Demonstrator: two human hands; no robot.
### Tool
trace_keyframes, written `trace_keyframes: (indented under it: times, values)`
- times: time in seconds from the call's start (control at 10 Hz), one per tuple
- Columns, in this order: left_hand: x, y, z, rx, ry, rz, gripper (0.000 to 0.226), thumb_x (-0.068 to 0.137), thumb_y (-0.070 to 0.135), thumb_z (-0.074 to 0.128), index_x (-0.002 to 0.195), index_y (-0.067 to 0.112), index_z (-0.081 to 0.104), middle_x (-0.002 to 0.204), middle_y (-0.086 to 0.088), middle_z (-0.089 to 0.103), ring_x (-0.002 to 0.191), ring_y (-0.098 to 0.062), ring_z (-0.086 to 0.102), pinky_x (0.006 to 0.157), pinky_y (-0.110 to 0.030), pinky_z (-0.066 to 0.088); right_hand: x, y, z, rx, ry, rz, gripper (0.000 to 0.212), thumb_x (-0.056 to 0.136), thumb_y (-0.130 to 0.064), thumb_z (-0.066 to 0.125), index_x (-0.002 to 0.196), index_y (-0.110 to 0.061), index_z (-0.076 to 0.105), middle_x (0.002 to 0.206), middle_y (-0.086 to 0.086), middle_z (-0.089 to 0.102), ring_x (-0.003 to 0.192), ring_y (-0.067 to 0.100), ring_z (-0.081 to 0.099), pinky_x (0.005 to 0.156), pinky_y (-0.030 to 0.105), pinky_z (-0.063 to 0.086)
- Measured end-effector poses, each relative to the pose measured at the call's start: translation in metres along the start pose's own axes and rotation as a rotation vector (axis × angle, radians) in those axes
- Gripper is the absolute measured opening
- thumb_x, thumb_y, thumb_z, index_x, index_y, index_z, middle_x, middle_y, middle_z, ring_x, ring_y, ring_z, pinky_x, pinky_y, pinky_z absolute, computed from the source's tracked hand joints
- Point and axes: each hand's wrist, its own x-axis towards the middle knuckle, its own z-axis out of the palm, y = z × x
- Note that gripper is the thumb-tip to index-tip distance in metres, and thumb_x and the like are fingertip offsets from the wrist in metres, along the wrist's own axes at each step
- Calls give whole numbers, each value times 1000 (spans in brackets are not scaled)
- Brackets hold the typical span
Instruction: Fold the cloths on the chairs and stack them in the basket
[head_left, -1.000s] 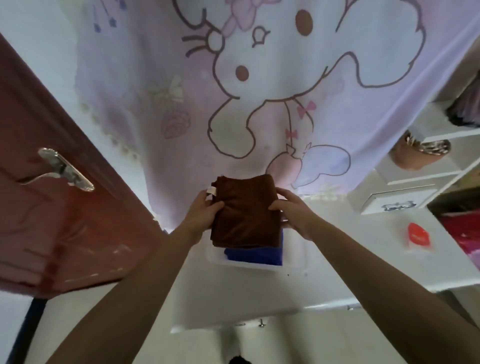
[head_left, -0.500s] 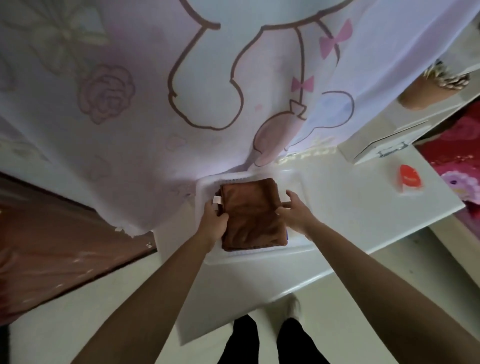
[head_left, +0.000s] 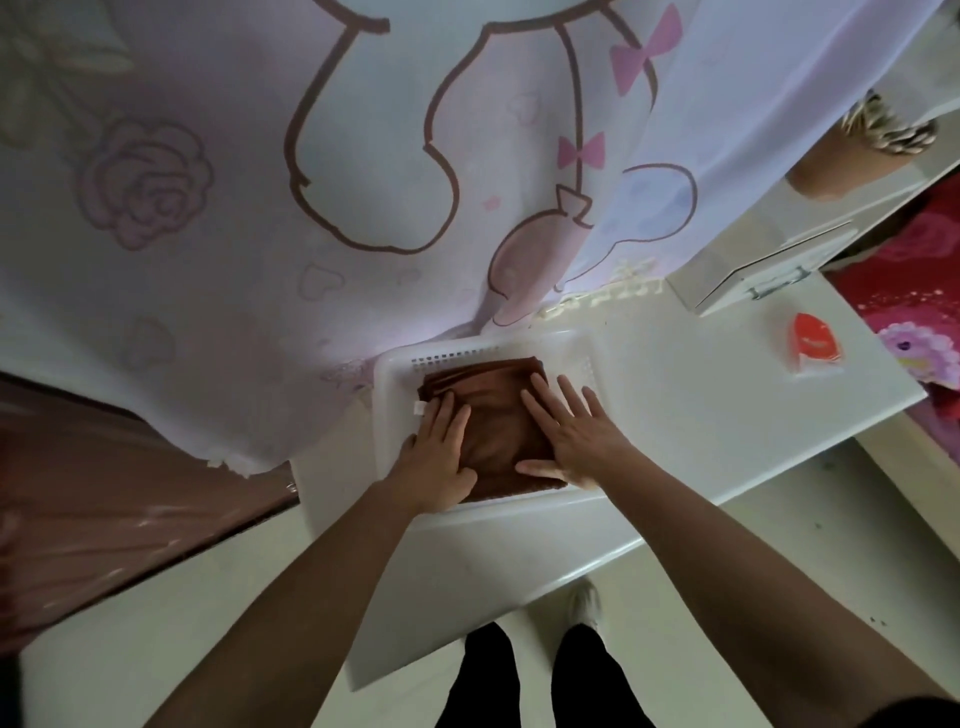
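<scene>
Left hand (head_left: 436, 457): flat on the left half of the brown cloth (head_left: 493, 410), palm down, fingers straight and close together, thumb out along the near side.
Right hand (head_left: 576, 431): flat on the right half of the same cloth, fingers straight and fanned apart, the outer ones reaching past the cloth's edge over the basket floor.
Brown cloth: folded into a thick rectangle, lying inside the white basket (head_left: 395, 374) under both palms; a small white tag (head_left: 418, 409) sticks out at its left edge.
Basket: shallow, white plastic with perforated walls, sitting on the white table (head_left: 675, 405) near its left end.
Table, further right: a red packet (head_left: 818, 343) lies well apart from the basket; a white box with a metal handle (head_left: 753, 270) stands behind it.
Behind the basket: a pale curtain (head_left: 363, 182) printed with a cartoon figure, bows and roses hangs down to the table's back edge.
Left of the table: a brown door (head_left: 104, 493).
Below: the person's black trouser legs (head_left: 493, 675) stand at the table's near edge.
</scene>
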Motion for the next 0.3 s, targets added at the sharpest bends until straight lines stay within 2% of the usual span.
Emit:
trace_keyframes:
  times: [0.2, 0.3]
  values:
    - [-22, 5, -15, 38, 41, -8, 88, 90, 32, 50, 156, 23, -7, 162, -6, -20, 150, -24, -17, 120, -49, 13, -20, 1, -19, 58, 62, -46, 103, 81, -83, 25, 159, -24, -8, 166, 3, -17, 154, 27, -12, 125, 45, 5]
    - [-38, 17, -20, 42, 75, -27, 83, 91, 33, 45, 156, 25, -8, 162, -6, -21, 149, -24, -18, 121, -49, 9, -38, 10, -42, 142, 167, -42, 96, 88, -76, 29, 158, -24, -11, 166, 5, -14, 154, 26, -10, 125, 45, 8]
